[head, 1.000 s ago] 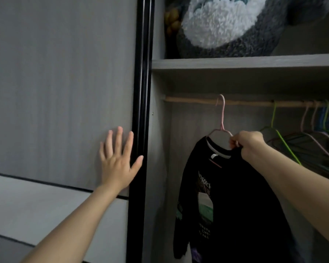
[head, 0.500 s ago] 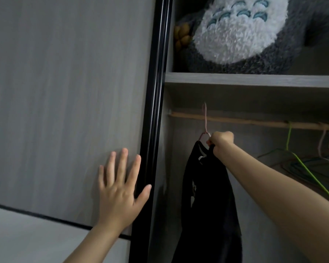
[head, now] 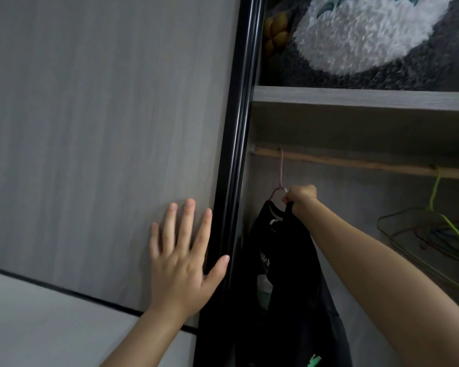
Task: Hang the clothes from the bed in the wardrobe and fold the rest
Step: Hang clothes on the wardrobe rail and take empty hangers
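Looking up from head height into an open wardrobe, the head view shows one garment at the rail. The right hand (head: 300, 201) is clenched around the shoulder of a pink hanger (head: 281, 178) and the neckline of a black printed T-shirt (head: 284, 287), which hangs down from it at the far left end of the compartment. The hanger's hook reaches up to the wooden rail (head: 355, 162) and appears to sit over it. The left hand (head: 182, 271) lies flat on the grey sliding door (head: 104, 128), fingers (head: 185, 229) straight and spread, the thumb touching the door's black edge frame (head: 239, 128); it grasps nothing. Further right on the rail hang a green hanger (head: 435, 192) and a bunch of bare wire hangers (head: 421, 234). Above the rail is a shelf (head: 355, 98) holding a large grey and white plush toy (head: 368, 35).

By the look of it, this T-shirt is all but hung, needing only the hand's release. The bed is out of sight, so how many clothes remain to hang or fold cannot be told.
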The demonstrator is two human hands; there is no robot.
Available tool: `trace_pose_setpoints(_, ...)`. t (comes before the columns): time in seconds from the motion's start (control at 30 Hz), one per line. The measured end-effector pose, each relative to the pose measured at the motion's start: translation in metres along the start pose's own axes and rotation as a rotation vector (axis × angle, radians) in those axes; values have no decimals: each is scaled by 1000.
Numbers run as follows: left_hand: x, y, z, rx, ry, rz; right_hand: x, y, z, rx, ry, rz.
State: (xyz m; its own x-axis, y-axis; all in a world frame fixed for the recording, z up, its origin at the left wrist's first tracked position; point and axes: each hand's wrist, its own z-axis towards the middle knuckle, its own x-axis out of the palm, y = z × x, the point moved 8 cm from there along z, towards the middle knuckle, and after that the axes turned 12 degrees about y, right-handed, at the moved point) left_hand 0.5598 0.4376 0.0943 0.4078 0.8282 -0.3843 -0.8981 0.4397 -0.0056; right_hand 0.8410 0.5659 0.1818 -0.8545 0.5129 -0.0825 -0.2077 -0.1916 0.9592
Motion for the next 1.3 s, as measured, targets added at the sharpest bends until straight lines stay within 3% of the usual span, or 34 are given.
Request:
trace_pose_setpoints(0.5, 0, -1, -4, 13, -36, -17, 19, 27, -25, -221, 220, -589)
trace_pose_setpoints(0.57, 1, 0, -3, 16, -34, -17, -5, 33, -28, -229, 137, -730)
trace_pose_setpoints(0.67, 3, 2, -2, 8, -27, -17, -63, 44, -41, -234, -122, -975)
trace_pose_setpoints(0.83, 5, 3, -2, -2, -5, -46, -181, 30, -64, -83, -498, -1245)
trace_pose_setpoints(0.93, 4, 1, -2, -3, -21, -47, -237, 7, -72, 99, -500, -1254)
trace_pose_setpoints(1.03, 3, 0, -2, -4, -22, -51, -270, -25, -76, 253, -361, -1093)
trace_pose_setpoints(1.13, 0, 0, -1, -4, -17, -59, -271, -40, -83, 194, -250, -813)
trace_pose_setpoints(1.3, 1, 2, -1, 10, -29, -81, -279, -18, -104, 12, -420, -786)
